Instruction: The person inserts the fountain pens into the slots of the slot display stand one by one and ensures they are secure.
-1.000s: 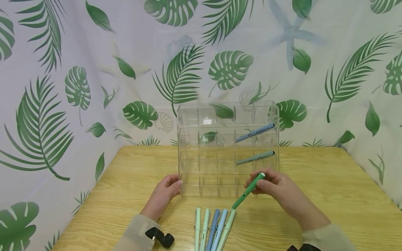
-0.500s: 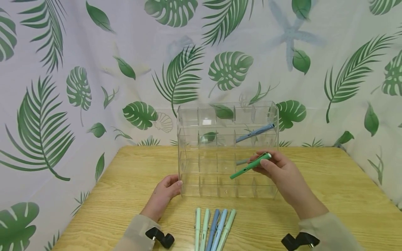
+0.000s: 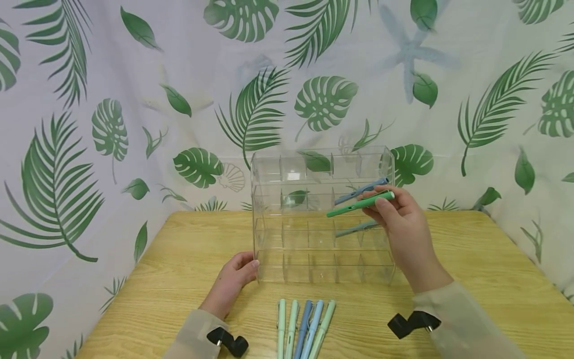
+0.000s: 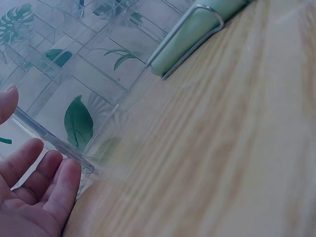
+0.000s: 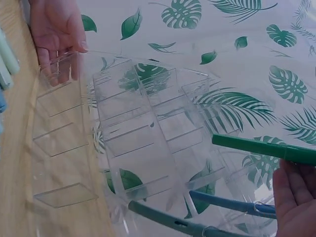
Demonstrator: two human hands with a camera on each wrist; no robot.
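Observation:
My right hand pinches a green pen near its capped end, thumb in front. The pen slants in front of the upper right part of a clear compartment rack, its thin end pointing left. Behind it, a blue pen lies in the rack's second row and a grey-green pen in the third, both partly hidden by the hand. At the rack's lower left side, my left hand holds the upright edge between thumb and fingers; the left wrist view shows that edge running between them.
Several pens lie side by side on the wooden table in front of the rack: light green pens, a dark blue pen and a light blue pen. A leaf-patterned cloth hangs behind.
My right hand has raised the green pen from near the table pens to the rack's upper right, turning it closer to level. The left hand stays on the rack's edge.

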